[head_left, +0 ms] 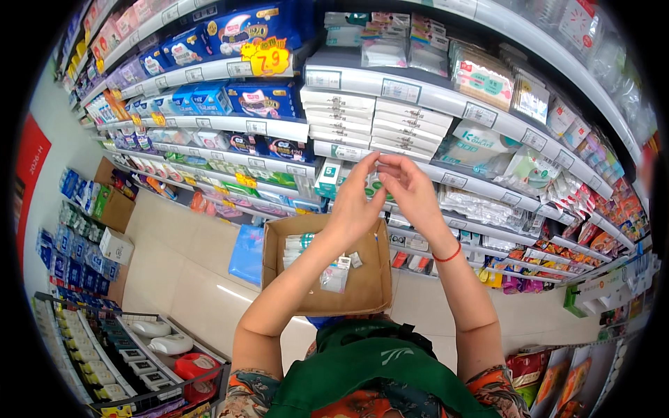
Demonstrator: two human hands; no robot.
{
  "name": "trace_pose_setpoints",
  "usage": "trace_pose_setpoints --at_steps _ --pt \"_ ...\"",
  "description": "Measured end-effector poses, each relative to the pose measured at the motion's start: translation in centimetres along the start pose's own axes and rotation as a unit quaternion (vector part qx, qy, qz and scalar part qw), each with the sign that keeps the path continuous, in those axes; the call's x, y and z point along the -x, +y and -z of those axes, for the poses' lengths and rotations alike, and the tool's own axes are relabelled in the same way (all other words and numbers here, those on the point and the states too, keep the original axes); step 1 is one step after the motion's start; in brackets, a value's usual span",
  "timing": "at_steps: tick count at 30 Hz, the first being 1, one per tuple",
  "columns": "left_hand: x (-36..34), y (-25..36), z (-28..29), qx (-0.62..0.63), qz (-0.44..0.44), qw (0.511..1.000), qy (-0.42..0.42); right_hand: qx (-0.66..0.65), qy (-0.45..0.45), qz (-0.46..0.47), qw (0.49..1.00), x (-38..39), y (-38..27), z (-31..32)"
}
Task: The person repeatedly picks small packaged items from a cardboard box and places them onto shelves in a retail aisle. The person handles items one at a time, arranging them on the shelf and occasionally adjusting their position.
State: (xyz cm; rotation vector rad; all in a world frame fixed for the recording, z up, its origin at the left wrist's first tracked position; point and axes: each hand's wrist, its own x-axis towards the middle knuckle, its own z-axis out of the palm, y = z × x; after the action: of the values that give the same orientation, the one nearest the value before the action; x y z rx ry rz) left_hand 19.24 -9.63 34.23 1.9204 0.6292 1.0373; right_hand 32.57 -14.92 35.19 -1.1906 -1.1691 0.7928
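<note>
Clock bearings from where the fingertips meet. Left hand (355,202) and right hand (412,191): together at the shelf edge, fingers bent, tips meeting or almost. Can't tell if something small is pinched between them; nothing shows sticking out.

Nearest stock: flat white boxes, left stack (339,120) at 11, right stack (410,129) at 1, both just above the label rail (341,150). Teal-and-white box (327,177) at 9, clear-fronted white pack (475,145) at 3. Open cardboard carton (373,282) at 7, below the forearms, with small white packets (334,277) loose inside.

Reads to me as close two-handed fingertip work. To do it well: one hand steadies, the other does the fine move; light pinch, no squeezing. Keep knuckles clear of the 1 o'clock stack; loose layers like that would likely skew if bumped. Spread the wrists a bit so fingertips stay visible. Elbows out past the carton walls. If anything small is in the fingers, work over the carton so a drop gets caught.
</note>
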Motion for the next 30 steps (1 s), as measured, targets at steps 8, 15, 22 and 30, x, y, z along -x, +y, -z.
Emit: trace_pose_setpoints --at_steps 8,15,22,30 --pt "-5.7 5.1 0.8 -0.035 -0.086 0.996 0.015 0.042 0.007 0.108 0.993 -3.7 -6.3 2.1" --pt "-9.4 7.3 1.4 -0.09 -0.119 0.988 0.028 0.078 0.009 0.162 0.984 -6.6 -9.2 3.4" --pt "-13.4 8.1 2.3 -0.137 -0.136 0.98 0.056 0.135 0.044 0.192 0.971 -10.2 -10.5 4.5" --pt "-17.5 7.7 3.0 -0.198 -0.141 0.967 0.079 0.227 0.064 0.17 0.957 -13.7 -11.0 5.7"
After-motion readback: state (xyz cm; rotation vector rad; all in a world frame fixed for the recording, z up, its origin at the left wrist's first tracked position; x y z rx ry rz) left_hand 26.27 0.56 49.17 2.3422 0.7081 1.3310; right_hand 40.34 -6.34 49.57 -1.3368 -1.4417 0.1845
